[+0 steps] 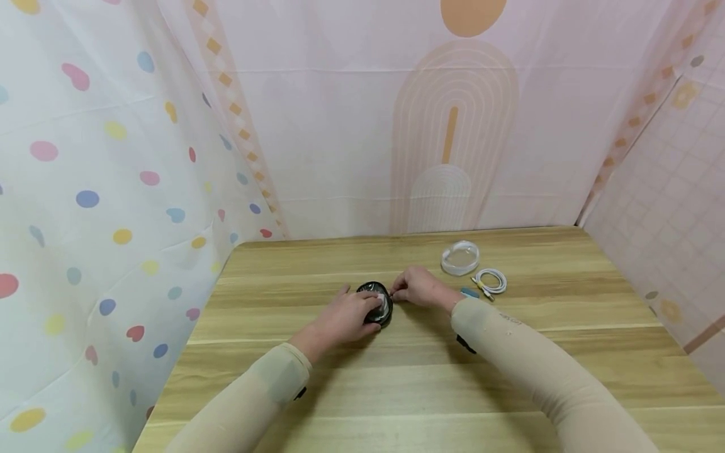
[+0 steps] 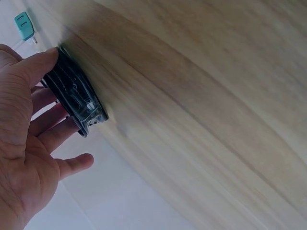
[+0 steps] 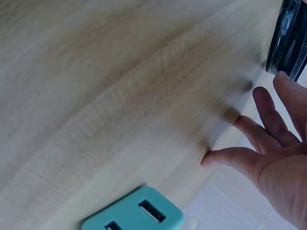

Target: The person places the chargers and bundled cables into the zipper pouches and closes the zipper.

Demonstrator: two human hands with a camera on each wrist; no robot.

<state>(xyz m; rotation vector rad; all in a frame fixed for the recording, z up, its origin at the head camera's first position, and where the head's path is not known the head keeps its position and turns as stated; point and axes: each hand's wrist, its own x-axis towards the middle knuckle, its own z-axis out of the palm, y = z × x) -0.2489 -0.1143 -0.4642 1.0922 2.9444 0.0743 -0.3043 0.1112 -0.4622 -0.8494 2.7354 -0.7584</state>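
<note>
A small black zippered case [image 1: 387,311] stands on the wooden table in front of me. My left hand [image 1: 340,313] holds it from the left, and in the left wrist view the thumb and fingers grip either side of its shiny black shell [image 2: 74,91]. At the case's right edge, my right hand [image 1: 420,287] brings thumb and finger together in a pinch on the zipper pull, which they mostly cover. The right wrist view has one fingertip against the toothed zipper edge of the case [image 3: 288,45], with the other fingers spread toward the tabletop.
A teal two-port charger plug [image 1: 469,292] lies by the right wrist, partly covered. Behind it are a coiled white cable [image 1: 503,280] with a yellow tie and a clear round ring-shaped item [image 1: 461,272]. Patterned curtains [image 1: 340,126] border the wooden table [image 1: 272,277].
</note>
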